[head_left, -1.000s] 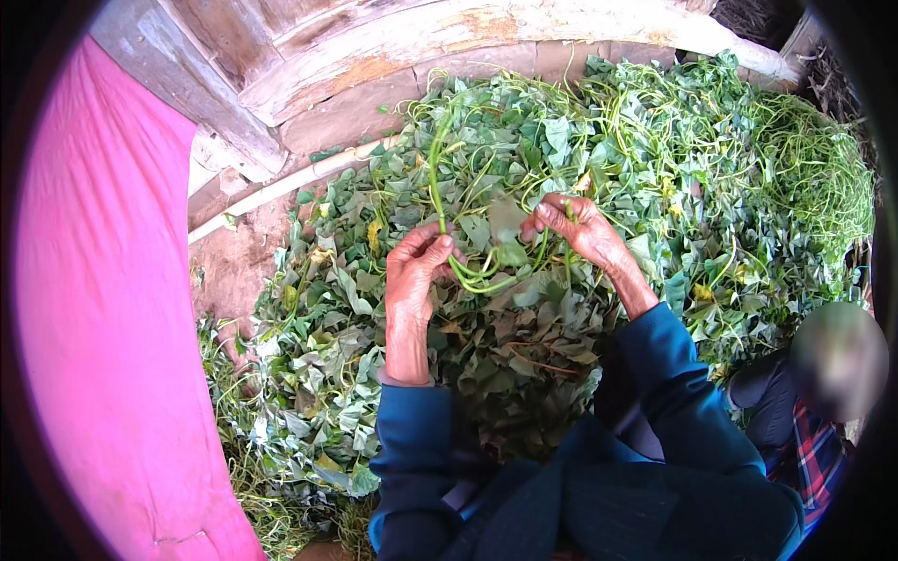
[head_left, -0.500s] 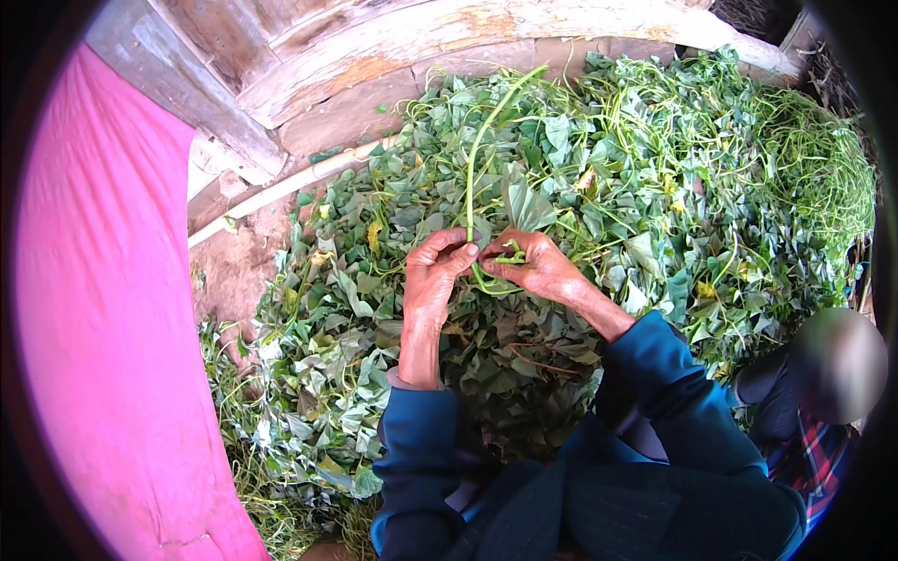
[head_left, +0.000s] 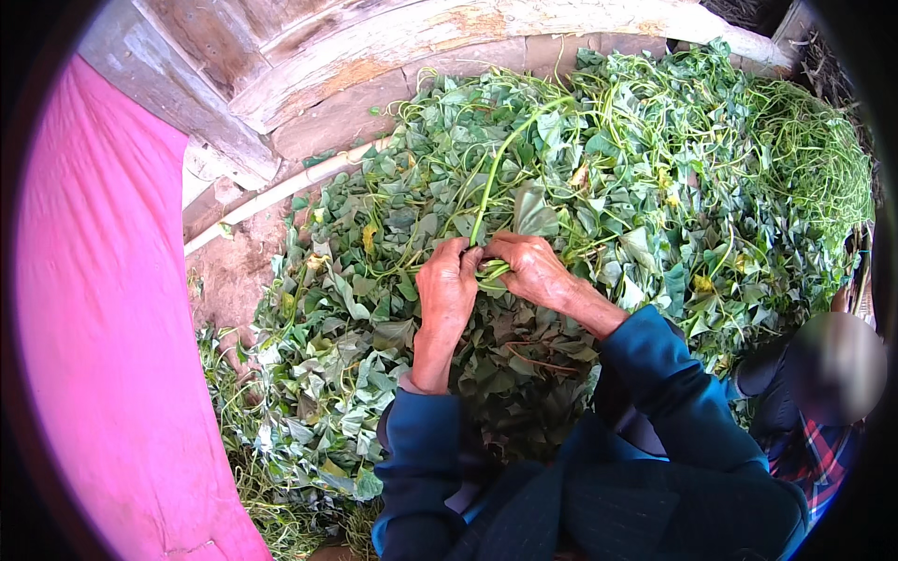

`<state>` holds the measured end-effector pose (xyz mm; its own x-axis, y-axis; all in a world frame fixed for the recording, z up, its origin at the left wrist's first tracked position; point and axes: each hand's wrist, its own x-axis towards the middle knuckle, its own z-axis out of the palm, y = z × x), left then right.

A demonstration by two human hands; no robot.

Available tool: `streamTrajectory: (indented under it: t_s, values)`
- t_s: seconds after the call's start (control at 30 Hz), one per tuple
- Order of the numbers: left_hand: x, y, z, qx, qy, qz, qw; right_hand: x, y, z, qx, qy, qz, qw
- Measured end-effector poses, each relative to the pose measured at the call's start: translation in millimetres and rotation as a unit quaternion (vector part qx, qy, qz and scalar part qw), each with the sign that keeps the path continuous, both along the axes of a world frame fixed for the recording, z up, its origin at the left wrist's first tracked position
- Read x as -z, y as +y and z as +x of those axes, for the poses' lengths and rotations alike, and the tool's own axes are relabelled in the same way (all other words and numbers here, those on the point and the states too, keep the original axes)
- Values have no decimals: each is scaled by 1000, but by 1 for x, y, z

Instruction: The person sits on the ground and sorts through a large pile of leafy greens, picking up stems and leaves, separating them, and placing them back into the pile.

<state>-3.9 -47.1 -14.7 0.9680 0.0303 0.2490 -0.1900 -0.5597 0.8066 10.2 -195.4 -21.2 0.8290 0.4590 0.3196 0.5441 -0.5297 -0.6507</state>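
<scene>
Between my hands is a long green leaf stalk (head_left: 493, 173) that rises up and to the right over the heap. My left hand (head_left: 447, 285) pinches its lower end between thumb and fingers. Close beside it, my right hand (head_left: 535, 271) is closed on a short bunch of green stems (head_left: 494, 272) that pokes out below its fingers. A single leaf (head_left: 535, 210) stands just above the right hand; whether it is attached to what I hold cannot be made out. Under both hands spreads a large heap of green leafy vines (head_left: 374, 309).
A pink cloth (head_left: 112, 309) hangs along the left. Behind the heap lie a pale log (head_left: 421, 47), wooden boards (head_left: 168, 84) and a thin pole (head_left: 290, 196). Stripped stems (head_left: 823, 168) pile up at the far right. Another person (head_left: 795, 402) sits at the right edge.
The long stalk has tilted to the right and its upper end is lower. My left hand has turned and shifted slightly right; the right hand stays close against it.
</scene>
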Motion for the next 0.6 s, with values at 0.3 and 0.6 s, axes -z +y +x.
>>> streamTrajectory:
  t_s: [0.3, 0.6]
  values:
    - [16, -1, 3, 29, -27, 79, 996, -2, -7, 6, -26, -82, -198, 977]
    - [1, 24, -1, -1, 181, -246, 952, 6, -50, 44, 190, 18, -6, 982]
